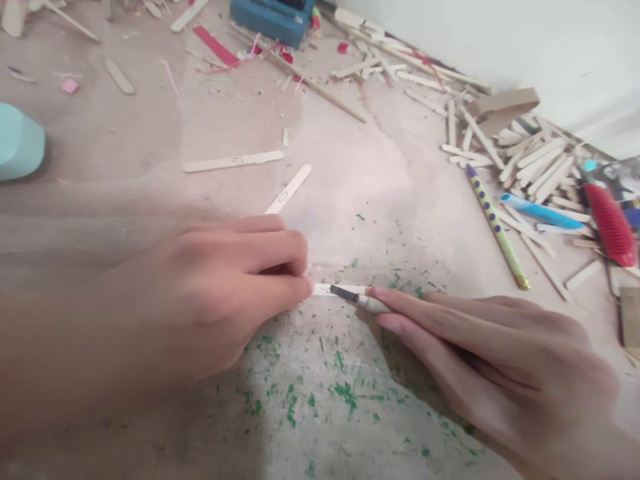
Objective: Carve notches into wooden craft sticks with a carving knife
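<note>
My left hand (235, 280) is closed, its fingertips pressing a pale wooden craft stick (321, 289) to the work surface. In my right hand (480, 347) is a small carving knife (370, 303) with a light round handle, pinched between thumb and fingers. The dark blade tip touches the stick, just right of my left fingertips. Faint pencil marks show on the stick there; the part under my left hand is hidden. Beyond my left hand lie two more craft sticks, one slanted stick (293, 189) and one nearly level stick (230, 162), both with drawn outlines.
A heap of craft sticks (540, 167) lies at the right, beside a dotted pencil (495, 223), a blue pen-like piece (543, 212) and a red ridged object (610, 223). A turquoise object (20, 143) sits far left, a blue block (273, 20) at the back. Green flecks (345, 393) mark the surface.
</note>
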### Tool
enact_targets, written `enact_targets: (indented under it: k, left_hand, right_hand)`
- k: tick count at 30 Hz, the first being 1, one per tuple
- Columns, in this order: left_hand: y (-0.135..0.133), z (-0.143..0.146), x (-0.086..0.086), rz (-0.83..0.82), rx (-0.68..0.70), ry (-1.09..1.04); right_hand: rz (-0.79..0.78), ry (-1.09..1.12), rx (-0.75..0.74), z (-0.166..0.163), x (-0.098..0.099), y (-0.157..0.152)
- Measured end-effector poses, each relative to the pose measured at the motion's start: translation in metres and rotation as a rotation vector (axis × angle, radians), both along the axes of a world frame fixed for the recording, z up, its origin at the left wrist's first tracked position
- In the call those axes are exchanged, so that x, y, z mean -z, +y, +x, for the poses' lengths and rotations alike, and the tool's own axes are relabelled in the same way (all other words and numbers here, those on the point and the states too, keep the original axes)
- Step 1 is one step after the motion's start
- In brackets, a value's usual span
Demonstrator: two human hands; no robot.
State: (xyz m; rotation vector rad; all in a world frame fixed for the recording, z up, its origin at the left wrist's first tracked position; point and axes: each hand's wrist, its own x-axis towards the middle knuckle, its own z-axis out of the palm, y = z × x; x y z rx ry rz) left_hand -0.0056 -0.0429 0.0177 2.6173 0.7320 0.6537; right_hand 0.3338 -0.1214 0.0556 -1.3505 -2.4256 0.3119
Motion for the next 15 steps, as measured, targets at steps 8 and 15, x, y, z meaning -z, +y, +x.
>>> enact_targets:
  k: [8,15]
  left_hand:
    - [-0.0016,0.0002,-0.0006,0.011,-0.014,-0.008]
    - [0.0021,0.0008,-0.0018,-0.013,0.016,-0.019]
  right_hand:
    - [-0.087,0.117,0.015,-0.0013,0.0013,0.0024]
    - [-0.086,0.161,0.057,0.0022,0.0024,0.0049]
